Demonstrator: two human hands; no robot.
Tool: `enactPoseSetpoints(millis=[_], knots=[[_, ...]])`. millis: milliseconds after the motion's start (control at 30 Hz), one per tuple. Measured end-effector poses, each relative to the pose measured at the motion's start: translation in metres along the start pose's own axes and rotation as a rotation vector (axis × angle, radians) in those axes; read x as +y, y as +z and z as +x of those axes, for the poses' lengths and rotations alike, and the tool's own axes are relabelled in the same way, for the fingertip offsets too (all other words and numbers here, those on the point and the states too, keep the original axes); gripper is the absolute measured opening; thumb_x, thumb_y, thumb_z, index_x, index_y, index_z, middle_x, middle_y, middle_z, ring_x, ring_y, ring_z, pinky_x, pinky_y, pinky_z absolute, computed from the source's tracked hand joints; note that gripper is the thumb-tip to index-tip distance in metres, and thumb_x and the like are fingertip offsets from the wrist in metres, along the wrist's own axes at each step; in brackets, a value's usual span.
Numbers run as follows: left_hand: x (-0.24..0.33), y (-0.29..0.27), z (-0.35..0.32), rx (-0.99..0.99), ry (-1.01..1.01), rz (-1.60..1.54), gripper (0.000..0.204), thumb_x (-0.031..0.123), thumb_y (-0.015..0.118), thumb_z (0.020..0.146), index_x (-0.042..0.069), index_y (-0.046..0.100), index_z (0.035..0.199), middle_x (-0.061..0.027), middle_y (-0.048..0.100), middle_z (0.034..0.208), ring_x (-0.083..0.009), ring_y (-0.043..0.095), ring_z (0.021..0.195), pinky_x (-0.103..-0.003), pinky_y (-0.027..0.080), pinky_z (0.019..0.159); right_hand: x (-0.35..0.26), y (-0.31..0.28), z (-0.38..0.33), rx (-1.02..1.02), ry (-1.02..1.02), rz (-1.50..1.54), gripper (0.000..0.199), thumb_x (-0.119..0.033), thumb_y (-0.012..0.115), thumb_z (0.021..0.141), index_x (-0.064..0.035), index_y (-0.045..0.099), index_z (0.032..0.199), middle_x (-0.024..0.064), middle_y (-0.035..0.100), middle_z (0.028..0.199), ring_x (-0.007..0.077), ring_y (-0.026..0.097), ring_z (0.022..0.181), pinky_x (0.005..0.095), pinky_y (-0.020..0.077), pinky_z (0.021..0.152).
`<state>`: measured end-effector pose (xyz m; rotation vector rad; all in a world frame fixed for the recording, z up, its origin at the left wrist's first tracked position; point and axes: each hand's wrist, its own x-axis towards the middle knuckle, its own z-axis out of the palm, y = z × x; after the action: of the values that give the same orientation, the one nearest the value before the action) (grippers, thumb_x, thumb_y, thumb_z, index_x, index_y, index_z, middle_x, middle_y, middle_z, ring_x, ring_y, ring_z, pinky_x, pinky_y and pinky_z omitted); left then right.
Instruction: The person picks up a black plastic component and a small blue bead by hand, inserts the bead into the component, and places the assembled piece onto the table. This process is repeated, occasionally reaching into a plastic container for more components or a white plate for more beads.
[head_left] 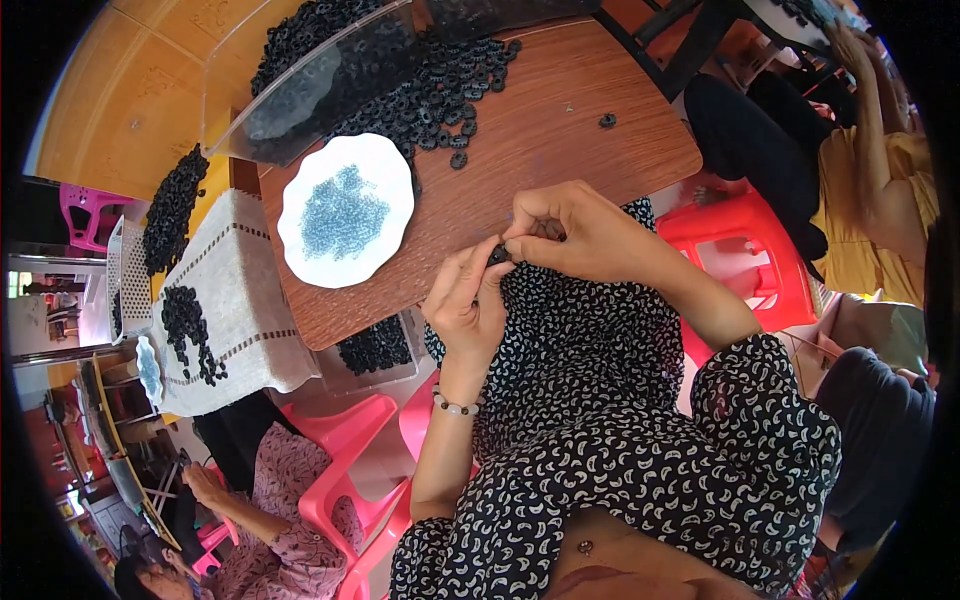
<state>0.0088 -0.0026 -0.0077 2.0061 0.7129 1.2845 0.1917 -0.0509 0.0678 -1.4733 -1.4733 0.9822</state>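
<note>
My left hand (464,302) pinches a small round black plastic part (498,254) above the near edge of the brown wooden table (575,85). Close against that part, my right hand (580,238) has its thumb and index finger pressed together at the part's side; anything between them is too small to make out. A white plate with a wavy rim (401,190) lies to the left of my hands, bearing a heap of tiny clear bluish pieces (343,214). Beyond it spreads a pile of similar black parts (450,97).
A clear plastic bin (300,105) of black parts stands at the far left. One loose part (607,121) lies at the table's right. Another tub (376,347) sits below the left edge. Co-workers sit on both sides, near a red stool (745,250) and pink chairs (350,450).
</note>
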Motion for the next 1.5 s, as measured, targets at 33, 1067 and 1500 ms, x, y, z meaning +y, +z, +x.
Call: enactPoseSetpoints(millis=[33, 1067, 1500], knots=[[0.0, 0.0, -0.001, -0.01, 0.002, -0.005, 0.029, -0.007, 0.073, 0.087, 0.0, 0.075, 0.115, -0.0134, 0.074, 0.1, -0.0193, 0.072, 0.085, -0.029, 0.057, 0.074, -0.002, 0.0, -0.001, -0.006, -0.007, -0.002, 0.014, -0.01, 0.069, 0.087, 0.0023, 0.065, 0.084, 0.0069, 0.067, 0.07, 0.0091, 0.062, 0.065, 0.0292, 0.0483, 0.059], [0.005, -0.002, 0.001, -0.022, -0.085, -0.115, 0.022, 0.005, 0.077, 0.089, -0.001, 0.075, 0.11, -0.0097, 0.072, 0.096, -0.017, 0.068, 0.085, -0.027, 0.052, 0.075, 0.04, -0.014, 0.011, -0.339, 0.148, 0.515, 0.041, -0.037, 0.07, 0.098, -0.0001, 0.067, 0.114, 0.0052, 0.07, 0.102, 0.0092, 0.064, 0.093, 0.0224, 0.0531, 0.073], [0.01, -0.002, 0.001, -0.06, 0.03, 0.086, 0.025, 0.013, 0.082, 0.084, 0.005, 0.079, 0.108, -0.0073, 0.061, 0.113, -0.0219, 0.055, 0.101, -0.032, 0.048, 0.085, 0.064, 0.0, 0.004, -0.465, 0.192, 0.942, 0.055, -0.038, 0.065, 0.101, 0.0023, 0.059, 0.137, 0.0091, 0.066, 0.125, 0.0136, 0.066, 0.109, 0.0297, 0.0562, 0.092]])
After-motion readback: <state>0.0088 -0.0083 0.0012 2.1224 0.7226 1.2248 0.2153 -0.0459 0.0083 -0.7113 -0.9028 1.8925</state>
